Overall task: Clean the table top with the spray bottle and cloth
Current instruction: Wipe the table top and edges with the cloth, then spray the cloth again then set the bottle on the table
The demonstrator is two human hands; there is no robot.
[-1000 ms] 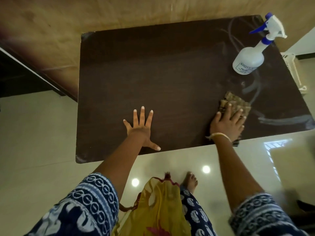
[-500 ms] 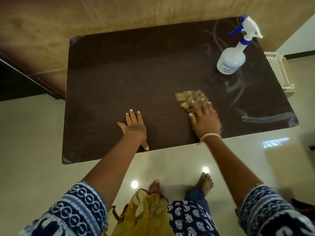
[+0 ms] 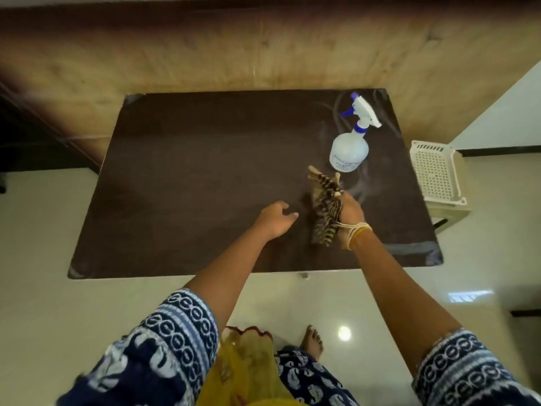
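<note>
Right hand (image 3: pixel 349 212) fingers hidden behind cloth (image 3: pixel 325 209).

one table (image 3: pixel 205 177), one spray bottle (image 3: pixel 349 150), one cloth (image 3: pixel 325 206), one basket (image 3: pixel 436 174)

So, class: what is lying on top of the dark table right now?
On the table top stands the spray bottle, with pale wipe streaks near it. The right hand holds the cloth, which hides the surface beneath; whether it touches the table is unclear.

The right hand (image 3: pixel 349 212), which was pressing the cloth (image 3: pixel 325 212) flat on the table (image 3: pixel 181 177), now grips it bunched and lifted, nearer the spray bottle (image 3: pixel 349 152). The left hand (image 3: pixel 275 219) has left the table, fingers loosely curled, reaching toward the cloth.
</note>
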